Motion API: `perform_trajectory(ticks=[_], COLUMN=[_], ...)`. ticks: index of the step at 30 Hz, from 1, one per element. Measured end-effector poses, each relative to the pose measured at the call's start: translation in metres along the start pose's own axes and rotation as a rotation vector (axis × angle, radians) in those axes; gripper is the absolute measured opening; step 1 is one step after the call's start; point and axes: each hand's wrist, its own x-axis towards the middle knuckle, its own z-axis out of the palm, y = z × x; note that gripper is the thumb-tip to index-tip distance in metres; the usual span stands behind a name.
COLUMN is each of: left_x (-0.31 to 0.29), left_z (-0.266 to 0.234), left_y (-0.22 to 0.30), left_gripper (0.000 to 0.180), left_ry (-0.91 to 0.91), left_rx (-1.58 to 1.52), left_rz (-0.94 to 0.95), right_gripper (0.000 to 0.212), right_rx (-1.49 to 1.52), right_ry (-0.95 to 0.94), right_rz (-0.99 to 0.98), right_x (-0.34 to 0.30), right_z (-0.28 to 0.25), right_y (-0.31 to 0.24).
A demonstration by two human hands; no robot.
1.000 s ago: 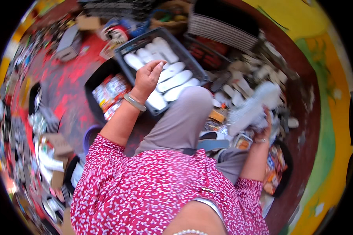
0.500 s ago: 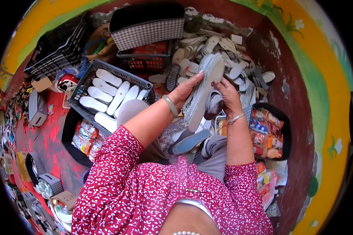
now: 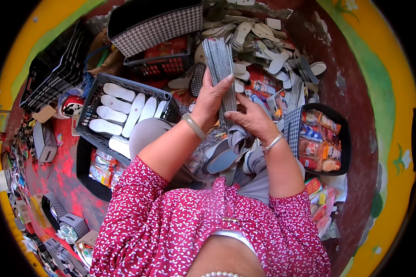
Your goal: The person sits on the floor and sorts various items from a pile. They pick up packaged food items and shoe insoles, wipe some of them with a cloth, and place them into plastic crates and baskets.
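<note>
Sole stack (image 3: 218,60) turned edge-on since; left hand (image 3: 210,99), right hand (image 3: 256,120) still hold it.

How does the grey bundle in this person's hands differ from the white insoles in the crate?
The bundle is grey and ribbed along its side; the white insoles look pale and smooth. The bundle is packed tight, edges showing, while the insoles lie with their broad faces up. The left hand grips the bundle; the insoles rest untouched in the dark crate. Both are long and narrow.
</note>
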Motion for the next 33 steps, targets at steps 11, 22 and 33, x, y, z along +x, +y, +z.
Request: perform_trajectory(ticks=[11,22,33], left_x=[-0.003,-0.001,-0.011], left_z=[-0.006,-0.003,0.003], left_y=[0.008,-0.002,0.024], left_gripper=[0.042,0.048,0.021], left_ry=[-0.082,-0.141,0.097], left_rx=[-0.199,0.008,-0.113], left_rz=[-0.167,0.042,-0.34], right_gripper=[0.051,0.057,0.052], right_rx=[0.433,0.401,0.264], right_ry=[-0.114,-0.159,-0.019], right_rz=[0.065,0.061,-0.01], right_x=[-0.002,-0.006,-0.016], right_z=[-0.006,-0.008,-0.021], right_y=[-0.012,-0.006,-0.005])
